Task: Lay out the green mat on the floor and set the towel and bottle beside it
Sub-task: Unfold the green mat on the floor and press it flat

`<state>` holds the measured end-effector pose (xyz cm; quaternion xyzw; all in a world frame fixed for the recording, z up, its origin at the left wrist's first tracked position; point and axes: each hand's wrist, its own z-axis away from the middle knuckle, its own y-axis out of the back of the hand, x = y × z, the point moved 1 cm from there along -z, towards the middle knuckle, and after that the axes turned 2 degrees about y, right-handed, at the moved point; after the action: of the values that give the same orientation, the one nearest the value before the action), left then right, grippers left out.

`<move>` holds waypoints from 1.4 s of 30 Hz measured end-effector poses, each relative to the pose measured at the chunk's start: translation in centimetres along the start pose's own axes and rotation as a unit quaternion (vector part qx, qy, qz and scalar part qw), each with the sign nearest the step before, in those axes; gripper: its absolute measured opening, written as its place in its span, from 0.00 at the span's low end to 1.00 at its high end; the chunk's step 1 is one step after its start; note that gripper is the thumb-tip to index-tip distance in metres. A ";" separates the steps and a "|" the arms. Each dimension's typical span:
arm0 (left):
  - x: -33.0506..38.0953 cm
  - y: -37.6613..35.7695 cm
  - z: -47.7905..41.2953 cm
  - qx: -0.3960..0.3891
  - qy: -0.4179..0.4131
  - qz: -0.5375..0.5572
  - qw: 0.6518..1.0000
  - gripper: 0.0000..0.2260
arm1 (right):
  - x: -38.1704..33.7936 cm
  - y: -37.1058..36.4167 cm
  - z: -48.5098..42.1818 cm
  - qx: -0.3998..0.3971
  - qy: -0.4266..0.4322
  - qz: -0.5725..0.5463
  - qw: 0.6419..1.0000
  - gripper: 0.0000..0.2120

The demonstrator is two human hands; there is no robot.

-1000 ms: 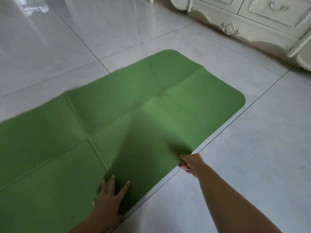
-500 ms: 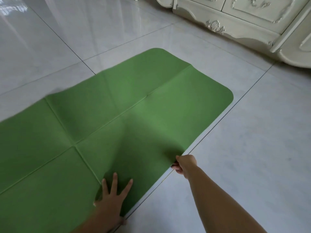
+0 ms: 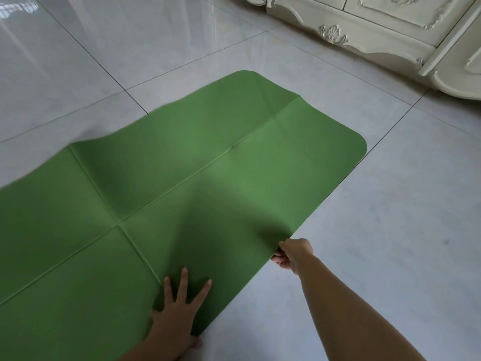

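Observation:
The green mat (image 3: 197, 162) lies unfolded across the grey tiled floor, with fold creases crossing it and its rounded far end toward the upper right. My left hand (image 3: 177, 316) rests flat on the mat near its front edge, fingers spread. My right hand (image 3: 292, 252) pinches the mat's near long edge, and the mat bulges slightly upward beside that grip. Neither the towel nor the bottle is in view.
A cream carved cabinet (image 3: 377, 29) stands along the wall at the upper right. Glossy grey floor tiles (image 3: 390, 230) surround the mat on the right and far side.
The view has shifted a little, so the mat and cabinet sit further left in frame. Both hands keep their places on the mat; the right hand stays closed on the edge.

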<state>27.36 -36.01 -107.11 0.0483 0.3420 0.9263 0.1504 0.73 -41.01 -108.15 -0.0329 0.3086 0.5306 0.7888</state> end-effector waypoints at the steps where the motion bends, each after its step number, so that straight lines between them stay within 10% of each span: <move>1: 0.1 0.1 0.0 -0.003 0.001 0.000 1.000 0.50 | 0.0 0.0 0.0 0.001 0.004 0.010 1.000 0.16; 26: -0.6 0.3 -1.0 -0.004 -0.015 0.029 0.999 0.46 | -1.0 0.1 -0.6 -0.003 0.031 0.164 0.986 0.15; 31: -0.8 0.0 -1.1 0.010 -0.017 0.031 0.999 0.45 | -3.0 -0.6 1.5 0.083 0.172 0.462 0.866 0.08; 42: -10.0 -3.0 3.4 0.010 0.118 0.093 0.989 0.40 | -0.6 -15.9 9.7 -0.199 0.356 0.673 0.617 0.17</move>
<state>38.27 -34.85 -106.31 -0.0281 0.3611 0.9319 0.0218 18.62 -44.72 -104.45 -0.1582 0.3881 0.9078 0.0128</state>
